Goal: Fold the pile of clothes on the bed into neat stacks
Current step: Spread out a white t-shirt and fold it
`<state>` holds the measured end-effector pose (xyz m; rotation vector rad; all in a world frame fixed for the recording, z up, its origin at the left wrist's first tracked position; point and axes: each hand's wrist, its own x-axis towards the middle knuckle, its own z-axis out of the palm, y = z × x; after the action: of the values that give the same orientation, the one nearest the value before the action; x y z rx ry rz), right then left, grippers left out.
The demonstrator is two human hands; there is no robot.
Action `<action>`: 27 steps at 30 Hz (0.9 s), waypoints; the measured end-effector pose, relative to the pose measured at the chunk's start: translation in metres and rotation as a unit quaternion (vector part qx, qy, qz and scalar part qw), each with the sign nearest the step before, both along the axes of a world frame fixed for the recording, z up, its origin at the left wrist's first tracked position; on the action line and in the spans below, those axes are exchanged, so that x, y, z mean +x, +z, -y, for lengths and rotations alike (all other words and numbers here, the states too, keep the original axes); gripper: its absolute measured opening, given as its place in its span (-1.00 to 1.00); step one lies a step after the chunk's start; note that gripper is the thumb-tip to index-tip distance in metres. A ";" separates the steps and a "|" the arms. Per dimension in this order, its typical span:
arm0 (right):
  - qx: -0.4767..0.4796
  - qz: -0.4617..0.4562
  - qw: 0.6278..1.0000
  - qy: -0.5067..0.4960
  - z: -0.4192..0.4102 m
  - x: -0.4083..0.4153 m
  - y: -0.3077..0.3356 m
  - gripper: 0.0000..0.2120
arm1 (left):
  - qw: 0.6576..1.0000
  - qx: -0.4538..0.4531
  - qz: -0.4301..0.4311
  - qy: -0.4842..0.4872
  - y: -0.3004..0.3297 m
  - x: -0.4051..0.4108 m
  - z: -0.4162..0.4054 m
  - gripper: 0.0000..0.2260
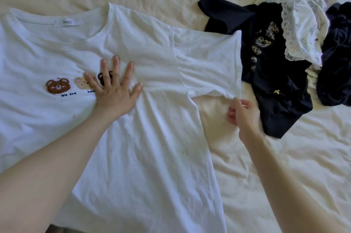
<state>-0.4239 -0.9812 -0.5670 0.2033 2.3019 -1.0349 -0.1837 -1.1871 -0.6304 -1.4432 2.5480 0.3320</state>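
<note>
White cotton T-shirt with bear patches (144, 119) lies spread face-up on the cream bed (284, 166). I've got left hand (115, 88) flat, fingers splayed, pinning the chest; right hand (241, 109) pinches the sleeve hem, probably to fold inward. Dark unfolded clothes (275, 81) wait beside.

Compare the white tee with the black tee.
The white tee lies spread flat; the black tee lies crumpled. The white one has bear patches, the black one gold print. The left hand presses the white one and the right hand pinches its sleeve; the black one is untouched. Both lie on the bed.
</note>
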 end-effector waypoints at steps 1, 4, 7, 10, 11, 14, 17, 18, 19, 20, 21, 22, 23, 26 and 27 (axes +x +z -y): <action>0.010 -0.004 1.000 0.018 -0.010 0.017 0.003 -0.81 | 1.000 0.008 -0.006 -0.007 0.006 0.002 -0.004 -0.42; 0.061 -0.062 0.989 0.121 -0.045 0.072 0.013 -0.87 | 0.998 0.010 -0.059 -0.036 0.024 0.016 -0.042 -0.49; 0.078 -0.113 0.969 0.203 -0.076 0.122 0.022 -0.93 | 0.995 0.048 -0.084 -0.033 0.040 0.044 -0.120 -0.48; 0.123 -0.094 0.955 0.253 -0.106 0.154 0.026 -0.85 | 0.994 0.088 -0.047 -0.047 0.054 0.080 -0.197 -0.50; 0.144 -0.087 0.950 0.263 -0.115 0.159 0.027 -0.83 | 0.993 0.101 -0.028 -0.054 0.056 0.091 -0.215 -0.50; 0.184 -0.077 0.942 0.270 -0.133 0.168 0.031 -0.84 | 0.991 0.125 -0.004 -0.056 0.063 0.109 -0.246 -0.51; 0.222 -0.058 0.928 0.293 -0.134 0.170 0.033 -0.87 | 0.988 0.152 -0.005 -0.033 0.065 0.108 -0.255 -0.45; 0.224 -0.051 0.928 0.293 -0.135 0.169 0.034 -0.87 | 0.986 0.163 0.006 -0.031 0.066 0.107 -0.257 -0.43; 0.218 -0.048 0.933 0.283 -0.136 0.168 0.035 -0.88 | 0.984 0.173 0.020 -0.034 0.067 0.107 -0.260 -0.42; 0.209 -0.049 0.940 0.267 -0.139 0.167 0.037 -0.89 | 0.982 0.184 0.033 -0.039 0.069 0.106 -0.263 -0.41; 0.200 -0.052 0.945 0.252 -0.144 0.165 0.039 -0.90 | 0.978 0.197 0.042 -0.046 0.071 0.105 -0.265 -0.41; 0.195 -0.055 0.949 0.243 -0.149 0.164 0.041 -0.91 | 0.975 0.211 0.047 -0.054 0.074 0.104 -0.267 -0.42; 0.193 -0.056 0.950 0.241 -0.154 0.163 0.044 -0.91 | 0.971 0.224 0.051 -0.062 0.077 0.104 -0.271 -0.42; 0.175 -0.056 0.952 0.244 -0.165 0.168 0.047 -0.92 | 0.963 0.247 0.060 -0.095 0.082 0.106 -0.286 -0.43; 0.166 -0.059 0.955 0.239 -0.167 0.170 0.046 -0.93 | 0.961 0.249 0.059 -0.105 0.083 0.107 -0.291 -0.42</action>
<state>-0.2535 -0.8142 -0.5212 -0.2825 2.4474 -0.4239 -0.0763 -0.8964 -0.5474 -0.9684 2.2663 0.7609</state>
